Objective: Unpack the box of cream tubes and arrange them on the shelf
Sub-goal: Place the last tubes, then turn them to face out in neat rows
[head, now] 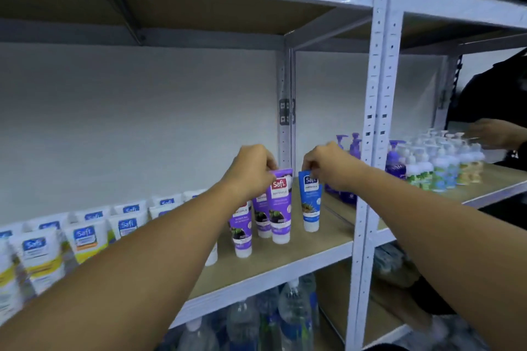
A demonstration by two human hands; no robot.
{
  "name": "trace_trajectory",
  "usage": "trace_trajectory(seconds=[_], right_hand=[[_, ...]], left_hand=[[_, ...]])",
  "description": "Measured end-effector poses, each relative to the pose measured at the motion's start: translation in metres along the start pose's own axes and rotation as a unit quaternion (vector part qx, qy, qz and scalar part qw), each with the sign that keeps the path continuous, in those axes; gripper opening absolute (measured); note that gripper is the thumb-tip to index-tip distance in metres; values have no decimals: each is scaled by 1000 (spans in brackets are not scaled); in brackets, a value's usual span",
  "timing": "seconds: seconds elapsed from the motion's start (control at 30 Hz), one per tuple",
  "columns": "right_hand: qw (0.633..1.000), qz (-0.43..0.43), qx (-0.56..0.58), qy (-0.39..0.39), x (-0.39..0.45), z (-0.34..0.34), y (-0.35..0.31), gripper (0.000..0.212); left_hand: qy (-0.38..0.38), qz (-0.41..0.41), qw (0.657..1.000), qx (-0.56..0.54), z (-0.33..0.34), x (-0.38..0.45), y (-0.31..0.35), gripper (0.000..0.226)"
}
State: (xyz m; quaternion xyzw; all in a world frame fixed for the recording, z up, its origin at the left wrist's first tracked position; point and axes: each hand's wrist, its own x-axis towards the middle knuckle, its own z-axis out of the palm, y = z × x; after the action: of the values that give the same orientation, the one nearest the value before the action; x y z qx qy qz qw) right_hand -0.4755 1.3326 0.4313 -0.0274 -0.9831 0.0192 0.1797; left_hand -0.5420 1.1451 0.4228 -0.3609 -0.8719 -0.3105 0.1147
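left grip (253, 169) pinching the crimped top of an upright purple plastic cream tube with a white cap (281, 208), cap down on the light wooden shelf board with a white metal frame (288, 262), near the board's right end. right grip (328, 167) pinching the top edge of an upright blue plastic cream tube with a white cap (310, 202), also cap down on the same board, just right of the purple one and close to the right rear corner, with a clear gap between the two tubes. two more purple tubes (242, 232) standing just beside and left of the held purple one, partly hidden behind the left forearm. rows of white-and-yellow tubes with blue labels (82, 239) filling the left stretch of the board, running back toward its rear edge. white perforated metal upright post (370, 179) at the board's right front corner. beyond the post, on the neighbouring shelf board, purple pump bottles (395, 162) and a cluster of pale pump bottles (445, 168) (labels too blurred to read). another person's hand (496, 134) reaching over those pale bottles at the far right. clear plastic water bottles (293, 308) on the level below, under the board's front edge.
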Motion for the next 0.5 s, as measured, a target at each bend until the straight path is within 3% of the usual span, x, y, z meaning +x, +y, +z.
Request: trace_trajectory(seconds=[0.3, 0.5], right_hand=[[998, -4, 38, -50, -11, 45, -3, 11], [987, 25, 156, -32, -20, 56, 1, 15]], left_hand=[[9, -46, 998, -34, 32, -26, -33, 21], [98, -67, 981, -154, 50, -42, -43, 16]])
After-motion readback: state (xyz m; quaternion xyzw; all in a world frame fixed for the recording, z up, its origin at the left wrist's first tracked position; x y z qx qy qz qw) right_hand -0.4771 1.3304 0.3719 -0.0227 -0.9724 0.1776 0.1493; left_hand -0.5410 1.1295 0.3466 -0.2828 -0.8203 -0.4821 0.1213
